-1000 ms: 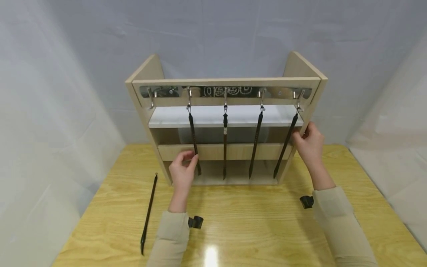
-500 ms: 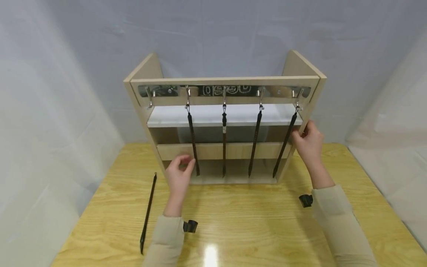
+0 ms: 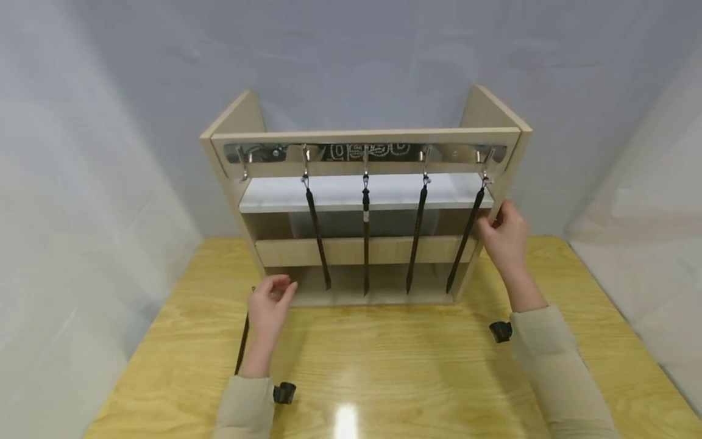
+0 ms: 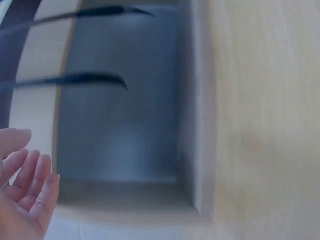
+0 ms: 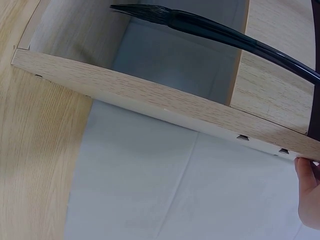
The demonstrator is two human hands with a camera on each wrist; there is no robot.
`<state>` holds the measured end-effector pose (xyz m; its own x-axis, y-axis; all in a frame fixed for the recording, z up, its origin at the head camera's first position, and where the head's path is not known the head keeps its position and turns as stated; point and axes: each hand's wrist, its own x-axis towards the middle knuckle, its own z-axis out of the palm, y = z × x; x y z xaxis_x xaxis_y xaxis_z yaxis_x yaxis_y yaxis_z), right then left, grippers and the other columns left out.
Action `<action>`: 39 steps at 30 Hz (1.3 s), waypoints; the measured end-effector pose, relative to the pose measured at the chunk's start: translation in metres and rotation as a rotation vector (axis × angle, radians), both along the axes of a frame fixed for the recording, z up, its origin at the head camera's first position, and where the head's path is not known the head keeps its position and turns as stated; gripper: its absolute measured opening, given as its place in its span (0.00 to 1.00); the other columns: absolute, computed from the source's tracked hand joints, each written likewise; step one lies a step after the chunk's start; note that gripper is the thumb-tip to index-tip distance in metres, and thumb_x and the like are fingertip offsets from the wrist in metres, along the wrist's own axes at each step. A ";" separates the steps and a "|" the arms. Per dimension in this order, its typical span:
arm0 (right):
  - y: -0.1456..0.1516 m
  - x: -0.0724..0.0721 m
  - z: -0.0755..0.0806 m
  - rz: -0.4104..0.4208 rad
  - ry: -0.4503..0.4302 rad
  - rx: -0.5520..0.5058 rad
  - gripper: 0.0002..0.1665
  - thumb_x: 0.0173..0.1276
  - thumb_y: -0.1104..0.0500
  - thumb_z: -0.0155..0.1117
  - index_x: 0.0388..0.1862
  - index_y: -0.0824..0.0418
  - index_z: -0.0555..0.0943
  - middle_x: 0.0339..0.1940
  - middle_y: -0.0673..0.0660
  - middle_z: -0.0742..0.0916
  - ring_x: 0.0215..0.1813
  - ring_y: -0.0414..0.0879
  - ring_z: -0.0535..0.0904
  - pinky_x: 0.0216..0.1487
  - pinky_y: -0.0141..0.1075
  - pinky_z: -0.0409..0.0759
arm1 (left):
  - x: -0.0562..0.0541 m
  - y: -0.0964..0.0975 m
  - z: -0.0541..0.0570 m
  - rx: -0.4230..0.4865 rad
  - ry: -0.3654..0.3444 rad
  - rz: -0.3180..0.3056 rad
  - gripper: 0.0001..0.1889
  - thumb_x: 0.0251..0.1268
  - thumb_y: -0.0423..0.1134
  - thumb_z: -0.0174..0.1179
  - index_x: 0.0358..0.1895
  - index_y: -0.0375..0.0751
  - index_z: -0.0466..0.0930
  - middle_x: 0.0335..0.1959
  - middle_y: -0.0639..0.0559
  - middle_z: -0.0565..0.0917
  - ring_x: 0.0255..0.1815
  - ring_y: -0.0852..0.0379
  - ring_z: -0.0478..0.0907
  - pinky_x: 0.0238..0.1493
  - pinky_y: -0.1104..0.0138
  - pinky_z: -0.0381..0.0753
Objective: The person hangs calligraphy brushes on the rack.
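My left hand [image 3: 269,308] is at the lower left front corner of a small wooden shelf [image 3: 362,251], fingers relaxed and holding nothing. Beneath that forearm a dark calligraphy brush [image 3: 243,344] lies on the table, partly hidden. Several more calligraphy brushes hang tip down from metal hooks along the shelf's front; the leftmost hanging brush [image 3: 318,238] tilts slightly. In the right wrist view, a hanging brush [image 5: 210,31] shows its dark bristles up close. My right hand [image 3: 506,238] grips the edge of the shelf's right side panel [image 5: 165,92], beside the rightmost brush [image 3: 466,241].
A shiny hook strip [image 3: 312,152] runs across the top front board, and its leftmost hook [image 3: 243,164] carries no brush. The shelf stands on a yellow wood-grain table [image 3: 406,372]. Pale cloth [image 3: 362,55] hangs behind and at both sides.
My left hand has left the leftmost hanging brush and moved left and down, over the brush on the table. My right hand keeps its place on the side panel.
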<state>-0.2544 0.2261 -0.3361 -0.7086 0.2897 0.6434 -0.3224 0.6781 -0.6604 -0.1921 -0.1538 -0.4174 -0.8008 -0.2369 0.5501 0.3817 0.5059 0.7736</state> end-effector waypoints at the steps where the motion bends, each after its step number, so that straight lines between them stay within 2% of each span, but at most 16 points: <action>1: 0.000 0.000 -0.001 0.000 0.001 0.000 0.07 0.53 0.67 0.57 0.30 0.71 0.73 0.22 0.64 0.80 0.22 0.39 0.68 0.21 0.19 0.63 | 0.002 -0.006 -0.003 -0.023 -0.019 0.021 0.08 0.49 0.27 0.63 0.33 0.27 0.77 0.29 0.40 0.80 0.31 0.48 0.78 0.29 0.67 0.79; 9: -0.001 0.000 -0.001 0.017 0.026 -0.016 0.06 0.53 0.68 0.57 0.30 0.71 0.73 0.20 0.63 0.79 0.19 0.34 0.66 0.18 0.20 0.61 | 0.017 -0.043 -0.016 -0.113 -0.161 0.117 0.09 0.50 0.27 0.62 0.36 0.28 0.77 0.31 0.40 0.80 0.32 0.49 0.77 0.33 0.59 0.79; 14: 0.000 0.000 -0.001 0.021 0.014 -0.004 0.07 0.54 0.67 0.57 0.31 0.71 0.73 0.19 0.62 0.79 0.19 0.37 0.66 0.18 0.21 0.61 | 0.030 -0.061 -0.022 -0.194 -0.208 0.139 0.10 0.52 0.30 0.61 0.37 0.28 0.77 0.32 0.39 0.80 0.32 0.46 0.78 0.28 0.61 0.79; 17: 0.000 0.000 -0.002 0.020 0.014 0.003 0.07 0.54 0.67 0.57 0.31 0.71 0.73 0.20 0.63 0.79 0.20 0.37 0.67 0.19 0.20 0.62 | 0.038 -0.072 -0.027 -0.254 -0.258 0.145 0.11 0.52 0.31 0.61 0.38 0.28 0.76 0.34 0.37 0.80 0.33 0.45 0.78 0.28 0.58 0.79; 19: 0.000 0.000 -0.002 0.019 0.018 0.005 0.07 0.53 0.68 0.57 0.31 0.71 0.73 0.22 0.64 0.80 0.20 0.37 0.67 0.20 0.19 0.62 | 0.042 -0.080 -0.030 -0.293 -0.313 0.136 0.13 0.52 0.31 0.61 0.40 0.27 0.75 0.36 0.36 0.79 0.34 0.44 0.78 0.30 0.56 0.78; 22: 0.000 0.000 -0.002 0.016 0.029 0.008 0.07 0.52 0.68 0.57 0.31 0.72 0.74 0.22 0.64 0.81 0.21 0.38 0.69 0.20 0.18 0.62 | 0.047 -0.090 -0.031 -0.350 -0.424 0.082 0.15 0.53 0.31 0.60 0.44 0.26 0.73 0.39 0.33 0.77 0.37 0.41 0.77 0.34 0.54 0.77; 25: -0.001 0.000 -0.001 0.014 0.033 0.012 0.07 0.53 0.68 0.57 0.30 0.72 0.73 0.22 0.65 0.80 0.22 0.42 0.70 0.20 0.18 0.62 | 0.050 -0.098 -0.032 -0.403 -0.538 0.021 0.17 0.53 0.32 0.59 0.46 0.25 0.71 0.41 0.31 0.76 0.39 0.39 0.76 0.36 0.54 0.77; 28: -0.001 0.000 -0.001 0.016 0.023 0.013 0.08 0.53 0.67 0.56 0.31 0.72 0.73 0.23 0.65 0.81 0.23 0.46 0.71 0.21 0.18 0.62 | 0.052 -0.103 -0.033 -0.434 -0.614 -0.007 0.18 0.53 0.33 0.59 0.46 0.25 0.71 0.41 0.31 0.76 0.39 0.39 0.76 0.36 0.54 0.77; 33: -0.001 0.000 0.001 0.018 -0.013 0.004 0.08 0.54 0.67 0.56 0.32 0.72 0.73 0.24 0.66 0.81 0.25 0.47 0.72 0.21 0.18 0.63 | 0.050 -0.104 -0.036 -0.477 -0.659 -0.024 0.19 0.53 0.35 0.59 0.46 0.25 0.70 0.41 0.32 0.76 0.39 0.40 0.76 0.35 0.53 0.76; 39: -0.001 0.000 0.000 0.019 -0.005 -0.025 0.06 0.53 0.68 0.57 0.30 0.71 0.73 0.23 0.64 0.80 0.23 0.35 0.68 0.21 0.18 0.63 | 0.047 -0.105 -0.040 -0.525 -0.666 -0.032 0.20 0.51 0.36 0.60 0.44 0.24 0.71 0.37 0.32 0.78 0.36 0.41 0.77 0.34 0.52 0.76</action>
